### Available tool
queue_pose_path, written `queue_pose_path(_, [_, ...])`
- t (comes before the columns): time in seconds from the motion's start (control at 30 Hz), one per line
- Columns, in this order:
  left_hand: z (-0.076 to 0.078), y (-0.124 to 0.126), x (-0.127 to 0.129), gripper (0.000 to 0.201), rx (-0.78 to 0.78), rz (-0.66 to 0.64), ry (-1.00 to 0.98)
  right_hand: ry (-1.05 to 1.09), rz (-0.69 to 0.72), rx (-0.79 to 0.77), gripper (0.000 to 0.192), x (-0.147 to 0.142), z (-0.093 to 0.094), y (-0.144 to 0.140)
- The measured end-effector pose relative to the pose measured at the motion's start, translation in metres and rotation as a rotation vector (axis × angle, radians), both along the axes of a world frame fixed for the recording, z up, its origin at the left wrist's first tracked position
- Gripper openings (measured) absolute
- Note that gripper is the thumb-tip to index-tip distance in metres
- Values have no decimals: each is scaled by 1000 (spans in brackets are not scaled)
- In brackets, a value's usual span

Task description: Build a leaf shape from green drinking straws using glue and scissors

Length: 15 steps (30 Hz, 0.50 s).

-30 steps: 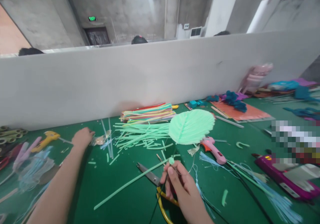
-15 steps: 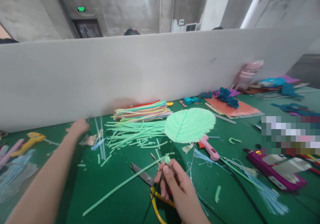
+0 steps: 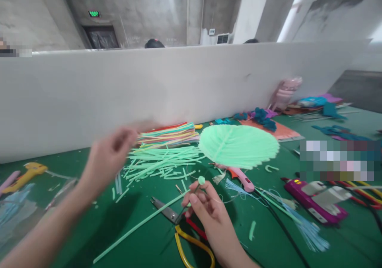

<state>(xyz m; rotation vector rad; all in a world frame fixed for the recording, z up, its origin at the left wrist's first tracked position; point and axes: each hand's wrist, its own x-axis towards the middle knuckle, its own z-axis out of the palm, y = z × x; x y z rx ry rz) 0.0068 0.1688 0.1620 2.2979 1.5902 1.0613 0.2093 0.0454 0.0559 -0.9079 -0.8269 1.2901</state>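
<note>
My right hand (image 3: 211,210) is closed in a pinch on a thin wire stem topped by a small mint-green bobble (image 3: 201,180). Above it a large mint-green fuzzy leaf (image 3: 235,145) hangs over the table; whether its stem runs into my fingers is hard to see. My left hand (image 3: 112,152), blurred, is raised left of the colored pipe cleaners (image 3: 170,136), with fingers curled together. What they hold, if anything, does not show. Scissors with yellow handles (image 3: 167,211) lie under my right hand, beside a long mint-green pipe cleaner (image 3: 137,230).
Cut mint-green strips (image 3: 164,160) lie in a pile at the centre. A pink glue gun (image 3: 243,179) and blue tassels (image 3: 313,230) are to the right, with a purple power strip (image 3: 316,204). A yellow glue gun (image 3: 32,172) sits left. A white partition (image 3: 119,89) stands behind.
My left hand has lifted from the table by the partition and come right, toward me. The leaf has turned and shows broader. My right hand keeps its pinch.
</note>
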Motion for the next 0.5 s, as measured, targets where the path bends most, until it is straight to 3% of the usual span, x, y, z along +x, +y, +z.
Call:
queue_pose_path(0.1, [-36,-73,26,23,-206,-295,33,85,-34,-2,25,1,4,0])
queue_pose_path(0.2, [-67,-112,32,18,-299,-292,-42,125,-9,8,23,0,4,-3])
queue_pose_path(0.3, [-78,-114,29,22,-347,-194,-56,121,28,-18,26,-1,5,-5])
queue_pose_path(0.5, [-71,-107,29,28,-400,-168,-41,127,63,-96,38,-2,6,-5])
